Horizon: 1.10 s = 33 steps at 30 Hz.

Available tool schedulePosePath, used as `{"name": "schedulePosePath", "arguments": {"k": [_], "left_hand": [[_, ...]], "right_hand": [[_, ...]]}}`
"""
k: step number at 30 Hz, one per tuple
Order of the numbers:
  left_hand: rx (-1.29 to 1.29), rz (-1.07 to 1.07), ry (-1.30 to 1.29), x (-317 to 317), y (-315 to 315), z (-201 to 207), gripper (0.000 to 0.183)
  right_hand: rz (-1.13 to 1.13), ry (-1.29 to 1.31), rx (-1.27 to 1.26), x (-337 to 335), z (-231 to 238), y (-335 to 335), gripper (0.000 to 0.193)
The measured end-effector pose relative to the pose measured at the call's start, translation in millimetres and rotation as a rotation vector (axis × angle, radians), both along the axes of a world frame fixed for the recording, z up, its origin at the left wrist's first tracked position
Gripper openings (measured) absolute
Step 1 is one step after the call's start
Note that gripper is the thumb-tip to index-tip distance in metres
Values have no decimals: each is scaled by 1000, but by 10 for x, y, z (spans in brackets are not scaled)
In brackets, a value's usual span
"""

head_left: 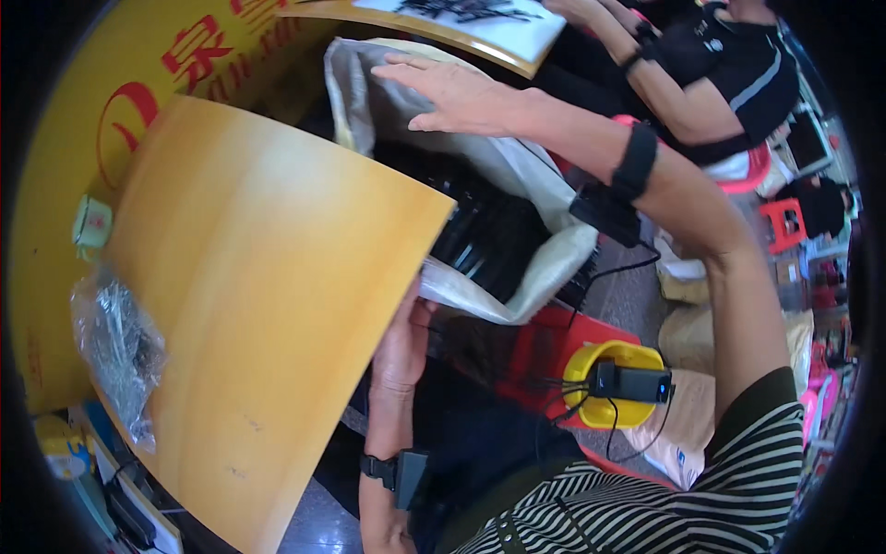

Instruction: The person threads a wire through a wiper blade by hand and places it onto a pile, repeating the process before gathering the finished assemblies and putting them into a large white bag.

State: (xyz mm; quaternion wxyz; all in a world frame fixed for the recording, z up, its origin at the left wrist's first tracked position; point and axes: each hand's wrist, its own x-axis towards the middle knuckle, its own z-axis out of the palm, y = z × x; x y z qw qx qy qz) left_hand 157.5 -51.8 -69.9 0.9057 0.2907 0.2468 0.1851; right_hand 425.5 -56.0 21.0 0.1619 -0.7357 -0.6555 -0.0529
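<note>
A large white woven sack [554, 263] stands with its mouth wide, beside the right edge of the wooden-coloured table. Glossy black long pieces [489, 240] fill it; their exact kind I cannot make out. My right hand [461, 97] stretches over the sack's far side with fingers spread, holding nothing visible. Whether it touches the rim is unclear. Low by the table edge, my left hand [401, 346] has its fingers curled at the sack's near rim, partly hidden by the cloth and the tabletop.
The yellow-brown tabletop [268, 277] fills the left, with a clear plastic bag [120, 351] at its edge. Thin black pieces [471, 9] lie on a white sheet on another table. A person [711, 83] works at upper right. A yellow container [623, 420] with cables sits on a red stool [535, 355].
</note>
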Motion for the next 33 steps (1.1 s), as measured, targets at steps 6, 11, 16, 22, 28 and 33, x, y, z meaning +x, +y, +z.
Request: {"name": "schedulePosePath", "arguments": {"k": [6, 11, 16, 22, 28, 33], "left_hand": [[118, -27, -21, -23, -148, 51, 30], [292, -23, -27, -252, 50, 75, 35], [397, -60, 34, -223, -74, 20, 37], [720, -115, 255, -698, 91, 76, 39], [864, -59, 557, -1183, 165, 68, 30], [890, 85, 720, -1410, 119, -25, 25]], "right_hand": [[-215, 271, -819, 41, -67, -719, 47], [-7, 108, -135, 229, -184, -730, 36], [-566, 657, 155, 632, -63, -1748, 24], [-910, 877, -329, 935, -1228, -2604, 21], [-594, 610, -871, 390, -2608, -3142, 49], [-587, 430, -977, 36, -2992, -3165, 110]]}}
